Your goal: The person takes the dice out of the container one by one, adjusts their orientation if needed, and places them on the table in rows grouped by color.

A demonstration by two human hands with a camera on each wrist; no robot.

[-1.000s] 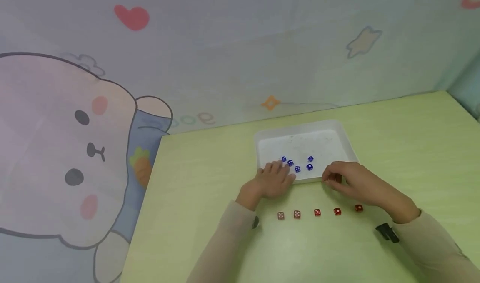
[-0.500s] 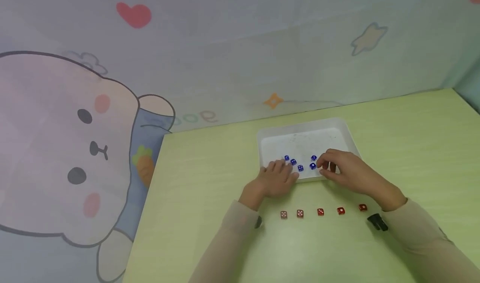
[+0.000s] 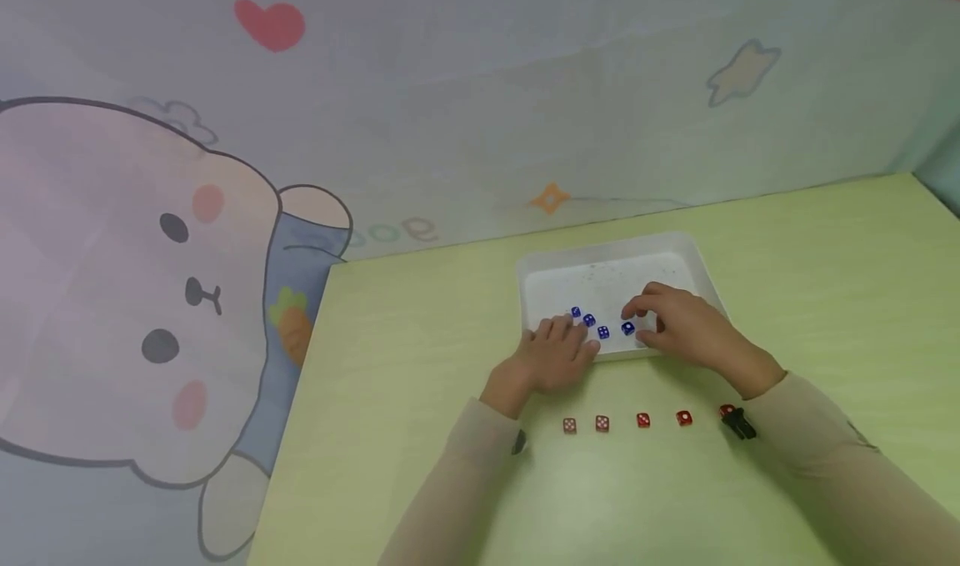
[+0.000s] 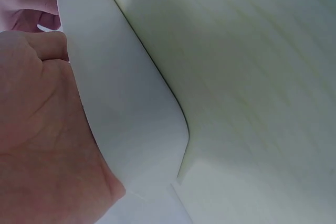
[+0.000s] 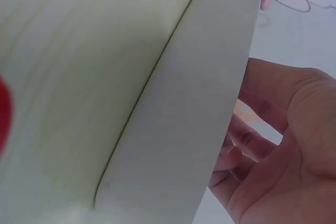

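1. Now the right hand is inside the white tray, fingers curled down over the spot where a 5th blue die showed 0.5 s ago. That die is hidden under the fingertips; prob. pinched, but I can't tell for sure.
2. Change: 1 s ago this hand sat at the tray's near-right edge; since then it has moved left and in, over the rim.
3. Left hand hasn't moved: fingers relaxed, flat on the tray's near-left rim, holding nothing. The left wrist view shows the palm against the tray wall.
4. Four blue dice show in the tray's near half, in a loose row just beside both hands' fingertips.
5. Outward: five red dice in a row on the green table, nearer the person; the rightmost is partly behind the black wrist strap.
6. Judgement: blue dice are being taken out one by one, likely for a second row.
7. Writing: faint mirrored letters on the backdrop, not readable. No brands.
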